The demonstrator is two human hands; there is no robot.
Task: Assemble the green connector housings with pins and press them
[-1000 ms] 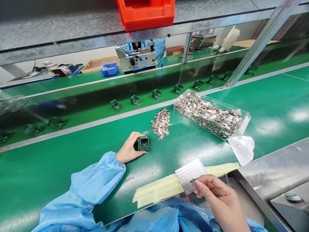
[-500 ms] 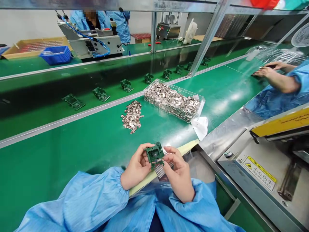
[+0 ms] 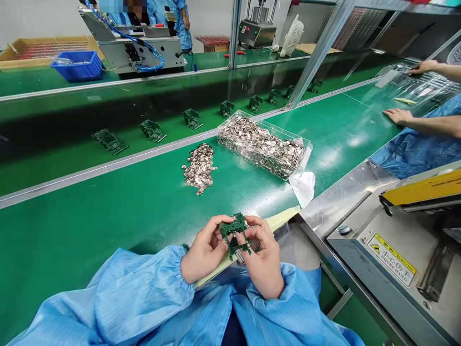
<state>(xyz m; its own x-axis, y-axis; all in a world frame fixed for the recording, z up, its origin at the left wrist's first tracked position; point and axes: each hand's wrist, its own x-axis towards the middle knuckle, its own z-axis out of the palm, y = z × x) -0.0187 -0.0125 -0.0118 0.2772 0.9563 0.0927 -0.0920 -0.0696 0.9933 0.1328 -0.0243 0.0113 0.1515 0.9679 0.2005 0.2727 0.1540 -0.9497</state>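
Between my two hands is a green plastic frame with thin legs and an open middle. My left hand grips its left side, fingers curled behind and thumb in front. On the other side my right hand is closed on it too, with the thumb pressed at its middle. Whether a small metal piece sits in my fingers is hidden. Just beyond my hands lies a loose pile of small silvery metal pieces. A clear plastic box heaped with the same pieces stands behind it to the right.
Similar green frames stand in a row on the dark green strip beyond the metal rail. A machine with a warning label stands at my right. A co-worker's hands are at the far right. White paper lies by the box.
The green frame has been turned in my hands, so its open, legged side now faces me. My right thumb has moved onto its middle. The co-worker's hands have moved apart.
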